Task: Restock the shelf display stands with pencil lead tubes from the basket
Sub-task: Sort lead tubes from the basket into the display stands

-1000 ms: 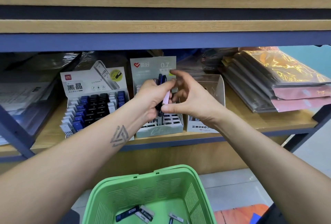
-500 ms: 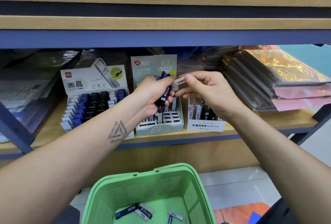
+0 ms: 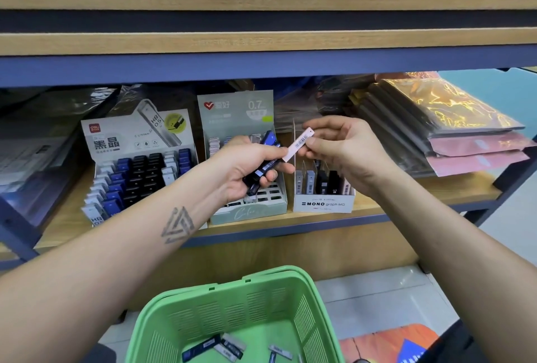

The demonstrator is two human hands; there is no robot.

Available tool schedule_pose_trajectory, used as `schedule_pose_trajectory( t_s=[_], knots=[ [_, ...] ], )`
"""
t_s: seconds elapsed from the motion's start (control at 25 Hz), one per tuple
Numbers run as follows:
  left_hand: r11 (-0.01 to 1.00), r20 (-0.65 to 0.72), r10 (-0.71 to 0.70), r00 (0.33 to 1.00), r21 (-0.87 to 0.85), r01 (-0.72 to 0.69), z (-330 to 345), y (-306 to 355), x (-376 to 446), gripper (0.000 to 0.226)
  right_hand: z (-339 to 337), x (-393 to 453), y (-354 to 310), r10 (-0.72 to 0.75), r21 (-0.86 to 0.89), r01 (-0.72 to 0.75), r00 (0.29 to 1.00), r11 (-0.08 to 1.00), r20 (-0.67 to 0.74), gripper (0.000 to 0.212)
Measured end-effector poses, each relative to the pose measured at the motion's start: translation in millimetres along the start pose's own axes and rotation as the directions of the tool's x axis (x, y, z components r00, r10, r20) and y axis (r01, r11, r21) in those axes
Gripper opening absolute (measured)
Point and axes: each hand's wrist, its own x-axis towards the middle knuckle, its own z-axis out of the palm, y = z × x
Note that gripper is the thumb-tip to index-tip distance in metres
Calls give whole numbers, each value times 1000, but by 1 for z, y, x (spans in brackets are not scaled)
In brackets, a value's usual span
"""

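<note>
My left hand (image 3: 250, 168) grips dark lead tubes (image 3: 263, 169). My right hand (image 3: 345, 147) pinches one pale tube (image 3: 299, 143), above MONO stand (image 3: 322, 203).

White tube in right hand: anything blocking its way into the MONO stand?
Nothing visible. The right hand pinches the white tube just above the MONO stand, whose open top shows below. The left hand, gripping dark tubes, sits beside it over the middle stand, not over the MONO slots.
</note>
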Motion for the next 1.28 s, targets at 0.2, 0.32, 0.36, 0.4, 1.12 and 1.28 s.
schedule_pose_trajectory(
  t_s=[0.2, 0.32, 0.36, 0.4, 1.12, 1.28],
  knots=[
    [1000, 18, -16, 1000, 17, 16, -12, 5, -6, 33, 9, 4, -2, 16, 15, -16, 1000, 1000, -22, 19],
    [997, 21, -52, 998, 52, 50, -26, 13, -9, 25, 15, 6, -1, 45, 2, -45, 998, 999, -49, 17],
    [996, 8, -57, 998, 62, 57, -31, 17, -9, 22, 18, 7, 0, 53, -19, -54, 997, 998, -52, 19],
    [996, -4, -57, 998, 64, 57, -37, 21, -10, 17, 21, 8, 1, 59, -40, -61, 997, 997, -55, 20],
    [997, -17, 18, 1000, 71, -17, -64, 22, -13, 15, 38, 23, 12, -66, -698, -7, 995, 716, -77, 11],
    [995, 14, 47, 999, 88, -48, -40, 20, -10, 20, 4, 11, -3, -57, -607, -59, 984, 792, -171, 10]
  ],
)
